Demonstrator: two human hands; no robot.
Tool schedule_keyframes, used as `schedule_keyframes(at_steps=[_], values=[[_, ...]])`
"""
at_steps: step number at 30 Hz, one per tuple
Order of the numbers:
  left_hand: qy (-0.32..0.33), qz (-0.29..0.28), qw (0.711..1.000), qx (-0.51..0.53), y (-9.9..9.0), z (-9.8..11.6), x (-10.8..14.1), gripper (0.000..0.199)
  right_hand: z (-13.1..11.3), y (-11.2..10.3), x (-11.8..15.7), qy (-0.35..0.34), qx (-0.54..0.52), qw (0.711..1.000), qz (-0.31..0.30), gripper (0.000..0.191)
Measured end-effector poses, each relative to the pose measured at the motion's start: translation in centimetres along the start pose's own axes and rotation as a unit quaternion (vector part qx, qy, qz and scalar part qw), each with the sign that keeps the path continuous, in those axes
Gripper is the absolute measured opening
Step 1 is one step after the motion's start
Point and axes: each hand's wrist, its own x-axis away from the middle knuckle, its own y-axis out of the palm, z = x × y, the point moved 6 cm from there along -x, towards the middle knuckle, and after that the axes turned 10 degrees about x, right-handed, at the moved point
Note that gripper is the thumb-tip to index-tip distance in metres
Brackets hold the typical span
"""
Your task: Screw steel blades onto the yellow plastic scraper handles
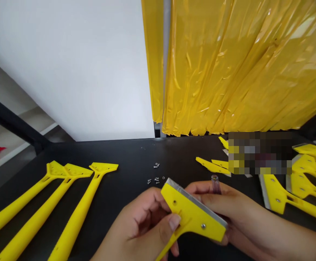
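A yellow scraper (192,214) with a metal blade along its upper edge is held tilted near the front of the black table. My left hand (149,224) grips it where the head meets the handle, thumb on top. Behind the blade, my right hand (223,206) supports the head's right side, its fingers partly hidden. A screw sits in the head's right hole, while the left hole shows dark. A clear purplish shaft (215,184) sticks up between my right fingers. Small screws (157,179) and a ring-shaped nut (163,178) lie just beyond my hands.
Three yellow handles (84,206) without blades lie at the left of the black table (130,156). Several bladed scrapers (276,195) are at the right. Loose yellow plates (212,165) lie near a blurred patch. Yellow film (214,65) hangs behind the table.
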Motion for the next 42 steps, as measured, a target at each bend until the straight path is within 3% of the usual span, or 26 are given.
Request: schedule_keyframes(at_steps=[3, 12, 17, 20, 23, 26, 29, 31, 32, 37, 42], values=[[0.036, -0.004, 0.999, 0.032, 0.2, 0.4, -0.1, 0.038, 0.1, 0.2, 0.0, -0.002, -0.011, 1.0, -0.017, 0.031], [0.026, -0.016, 0.999, 0.044, 0.1, 0.1, -0.4, 0.045, 0.5, 0.2, -0.4, -0.029, -0.028, 0.998, -0.043, 0.029], [-0.019, -0.005, 0.999, 0.039, -0.2, -0.2, -0.2, 0.031, 0.6, 0.2, -0.4, -0.022, -0.033, 0.997, -0.063, 0.028], [-0.01, 0.019, 0.998, 0.062, -0.8, 0.5, -0.6, 0.025, -0.1, -0.4, -0.8, -0.06, -0.056, 0.994, -0.065, 0.038], [0.026, 0.087, 0.993, 0.069, -2.2, 1.6, -1.2, 0.023, -1.9, -2.5, -0.9, -0.187, 0.029, 0.981, 0.041, 0.048], [0.057, 0.145, 0.984, 0.083, -3.6, 2.4, -1.6, 0.021, -3.9, -4.5, 0.4, -0.284, 0.246, 0.905, 0.197, 0.043], [0.081, 0.172, 0.976, 0.108, -4.4, 2.7, -1.8, 0.021, -4.8, -5.4, 1.6, -0.264, 0.405, 0.824, 0.296, 0.041], [0.085, 0.171, 0.975, 0.11, -4.5, 2.7, -1.8, 0.021, -5.1, -5.9, 1.9, -0.248, 0.428, 0.805, 0.329, 0.042], [0.084, 0.169, 0.976, 0.107, -4.5, 2.7, -1.8, 0.022, -5.1, -6.0, 1.8, -0.246, 0.414, 0.813, 0.327, 0.041], [0.085, 0.178, 0.975, 0.099, -4.4, 2.8, -1.8, 0.024, -4.1, -6.1, -0.9, -0.266, 0.213, 0.915, 0.214, 0.034], [0.085, 0.179, 0.977, 0.084, -4.1, 3.0, -1.6, 0.022, -2.6, -6.0, -2.8, -0.254, 0.176, 0.933, 0.183, 0.029]])
